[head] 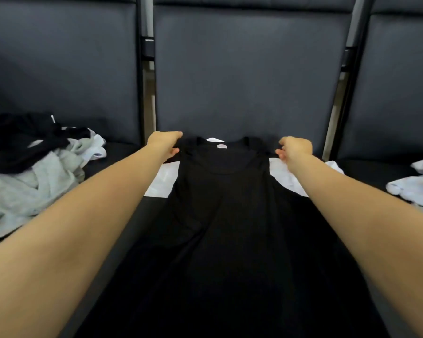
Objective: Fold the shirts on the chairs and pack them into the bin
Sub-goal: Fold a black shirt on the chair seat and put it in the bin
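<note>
Waiting-area or hall seating: row of joined dark padded chairs (pixel 249 76).

Dim, soft indoor light; slight blur, wide-angle stretch at edges.

The black shirt (pixel 220 215) runs off the bottom edge, hem unseen. Beneath it a white garment (pixel 163 180) shows only as slivers beside the left hand (pixel 165 145) and right hand (pixel 294 148), whose fingertips are buried in fabric. Left of the left hand, a clothes pile (pixel 29 167) is cut by the frame edge
</note>
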